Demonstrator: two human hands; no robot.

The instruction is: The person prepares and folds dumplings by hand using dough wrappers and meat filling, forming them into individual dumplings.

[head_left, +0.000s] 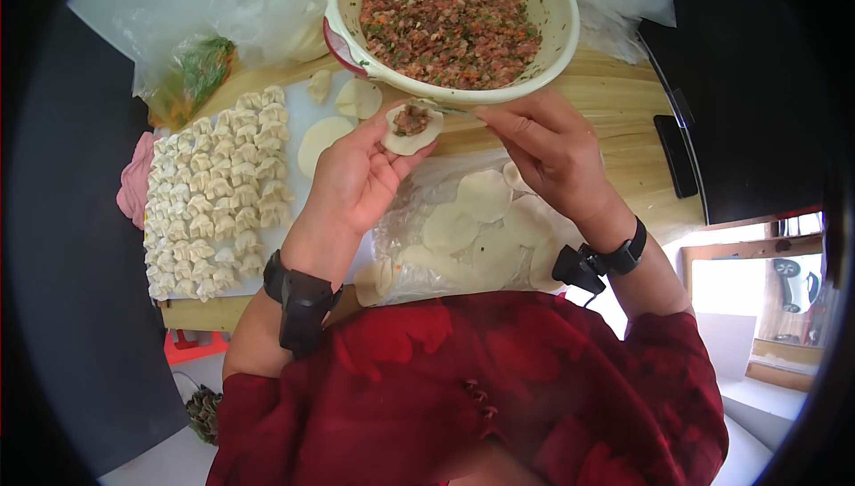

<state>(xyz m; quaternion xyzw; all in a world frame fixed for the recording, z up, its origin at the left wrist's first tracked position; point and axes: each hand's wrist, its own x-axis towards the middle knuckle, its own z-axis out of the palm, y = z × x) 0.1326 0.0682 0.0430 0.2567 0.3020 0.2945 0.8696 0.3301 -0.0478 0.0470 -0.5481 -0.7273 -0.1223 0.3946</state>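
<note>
— Left hand (356, 174)?

— Palm up, fingers curled under a round, pale dough wrapper (411, 130) with a small mound of minced filling at its centre. Cupped grip, closed loosely on the wrapper, held just below the rim of the cream plastic bowl of pink-and-green minced filling (451, 19).

— Right hand (548, 143)?

— Just beside, to the right of the wrapper. Fingertips pinched shut on a thin, pale utensil (454, 110), too slim and blurred to name further. Long axis lying roughly level, pointing left from the fingertips toward the wrapper, tip close to the filling mound; touching or not, cannot tell.

— Which hand nearer the wrapper?

— Left, carrying it outright. Right a short reach away, wrapper lying left of that grip.

— Around them?

— Beneath the right wrist, a clear plastic sheet carrying flat round unfilled wrappers (472, 228). Left of the left hand, a white board packed with rows of small folded dumplings (218, 192), a few loose wrappers at its far end. All on a light wooden counter (623, 103). Further left, a pink cloth (135, 179); behind, a clear bag of greens (196, 72). Dark phone (675, 155) at the counter's right edge. Black bands on both wrists, red sleeves below.
</note>
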